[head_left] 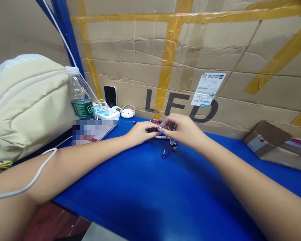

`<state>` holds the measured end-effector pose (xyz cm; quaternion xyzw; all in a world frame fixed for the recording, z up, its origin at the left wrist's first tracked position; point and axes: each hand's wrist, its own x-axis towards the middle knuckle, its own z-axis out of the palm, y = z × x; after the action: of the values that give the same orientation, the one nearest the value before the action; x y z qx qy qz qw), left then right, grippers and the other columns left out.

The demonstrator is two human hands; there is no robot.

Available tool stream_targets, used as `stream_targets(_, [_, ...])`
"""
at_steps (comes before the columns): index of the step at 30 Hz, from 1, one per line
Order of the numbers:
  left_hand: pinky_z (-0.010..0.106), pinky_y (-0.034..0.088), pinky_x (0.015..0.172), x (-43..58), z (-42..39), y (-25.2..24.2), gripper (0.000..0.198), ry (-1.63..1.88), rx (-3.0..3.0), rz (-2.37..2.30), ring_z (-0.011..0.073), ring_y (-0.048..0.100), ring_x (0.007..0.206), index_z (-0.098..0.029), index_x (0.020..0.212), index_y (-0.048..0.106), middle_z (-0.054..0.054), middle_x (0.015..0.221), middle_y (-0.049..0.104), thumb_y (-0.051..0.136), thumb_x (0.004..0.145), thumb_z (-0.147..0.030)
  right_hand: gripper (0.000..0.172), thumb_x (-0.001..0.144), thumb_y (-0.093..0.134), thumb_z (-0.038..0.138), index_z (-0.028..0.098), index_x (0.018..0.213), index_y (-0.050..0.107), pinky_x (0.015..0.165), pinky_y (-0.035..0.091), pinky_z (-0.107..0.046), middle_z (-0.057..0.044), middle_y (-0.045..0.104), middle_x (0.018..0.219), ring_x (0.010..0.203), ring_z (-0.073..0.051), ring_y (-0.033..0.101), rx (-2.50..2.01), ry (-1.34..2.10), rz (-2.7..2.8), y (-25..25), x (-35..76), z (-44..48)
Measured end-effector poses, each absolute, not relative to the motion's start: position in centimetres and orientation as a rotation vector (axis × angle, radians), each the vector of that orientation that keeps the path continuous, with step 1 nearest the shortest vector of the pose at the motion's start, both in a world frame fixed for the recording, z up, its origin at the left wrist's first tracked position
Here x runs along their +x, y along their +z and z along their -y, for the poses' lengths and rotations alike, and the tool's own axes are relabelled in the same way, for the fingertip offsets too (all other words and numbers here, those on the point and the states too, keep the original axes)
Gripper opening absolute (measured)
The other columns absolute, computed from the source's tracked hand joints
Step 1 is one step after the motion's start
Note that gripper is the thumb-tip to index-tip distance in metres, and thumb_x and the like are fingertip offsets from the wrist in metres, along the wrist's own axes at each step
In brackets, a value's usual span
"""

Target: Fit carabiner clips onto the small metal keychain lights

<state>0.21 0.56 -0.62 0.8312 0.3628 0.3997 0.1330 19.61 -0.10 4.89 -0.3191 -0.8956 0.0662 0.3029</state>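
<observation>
Metal clips, glossy red, blue and silver, lie in a loose pile on the smooth blue table, partly hidden by both hands. Above them the right hand has thumb and fingertips pinched together on a tiny silvery piece, while the left hand rests beside it, fingers loosely curled, its grip impossible to tell. Nearer the camera lies a slim, D-shaped purple carabiner, apart from the creased, tape-banded cardboard behind.

Yellow-taped cardboard stands behind the blue table, with reddish floor visible below its edge.
</observation>
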Motion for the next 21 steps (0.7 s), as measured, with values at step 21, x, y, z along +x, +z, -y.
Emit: stream_targets(21, [0.031,0.050,0.086,0.4,-0.5,-0.7,0.022,1.172,2.395,-1.171,0.0175,0.065,0.091,-0.016,0.099,0.070,0.006,0.098,0.071,0.068,0.080,-0.026,0.015,0.080,0.055,0.028,0.020,0.079,0.067,0.059,0.039,-0.025,-0.002,0.067,0.075,0.068,-0.015,0.059,-1.348,0.198,2.756,7.0,22.7,-1.0])
